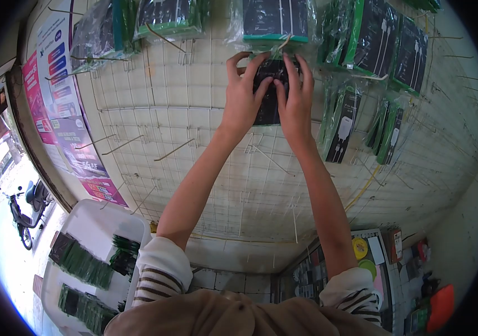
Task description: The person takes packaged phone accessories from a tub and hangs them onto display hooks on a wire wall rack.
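Both arms reach up to a wire grid rack (pixel 166 108) on the wall. My left hand (pixel 243 89) and my right hand (pixel 296 92) grip a dark package in clear plastic (pixel 267 115) from its two sides. Both thumbs press on its front, close together, and the other fingers curl around its upper edges. The package stands upright against the rack, just below a hanging stack of cable packs (pixel 275 19) with a green edge. Its top is partly hidden by my fingers, so I cannot tell whether it is on a hook.
More bagged packs (pixel 376 42) hang on the upper right, with narrower cable packs (pixel 344 120) below. Bare hooks (pixel 174 150) stick out. A white tub (pixel 90 215) with rows of green-edged packs stands lower left, near a doorway and a parked motorbike (pixel 29 210). A display case (pixel 370 241) is lower right.
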{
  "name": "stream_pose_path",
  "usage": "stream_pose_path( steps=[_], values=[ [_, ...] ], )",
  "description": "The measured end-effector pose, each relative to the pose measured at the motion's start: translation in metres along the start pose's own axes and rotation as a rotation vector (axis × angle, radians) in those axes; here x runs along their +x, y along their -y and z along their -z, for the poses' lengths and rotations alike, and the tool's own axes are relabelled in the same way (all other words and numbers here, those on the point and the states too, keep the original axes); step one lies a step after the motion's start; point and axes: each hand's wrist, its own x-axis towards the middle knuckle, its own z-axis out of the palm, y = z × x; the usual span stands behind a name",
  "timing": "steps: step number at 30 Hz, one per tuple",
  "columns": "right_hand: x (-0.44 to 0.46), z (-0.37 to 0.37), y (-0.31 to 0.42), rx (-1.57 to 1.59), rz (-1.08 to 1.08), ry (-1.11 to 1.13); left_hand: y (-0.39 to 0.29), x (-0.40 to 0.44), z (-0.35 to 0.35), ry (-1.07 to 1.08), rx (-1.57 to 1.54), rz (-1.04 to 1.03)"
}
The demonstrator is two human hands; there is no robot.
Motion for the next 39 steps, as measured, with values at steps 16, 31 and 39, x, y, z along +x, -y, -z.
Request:
stream_pose_path(
  steps=[16, 31, 39],
  values=[
    [-0.01, -0.007, -0.015, -0.038, -0.036, 0.08, 0.023, -0.018, -0.008, 0.057, 0.063, 0.056],
    [-0.279, 0.087, 0.181, 0.905, -0.446, 1.006, -0.104, -0.334, 0.18, 0.167, 0.201, 0.839],
    [-0.633, 0.138, 0.123, 0.854, -0.047, 2.038, -0.305, -0.667, 0.285, -0.198, 0.83, 2.032]
  ],
)
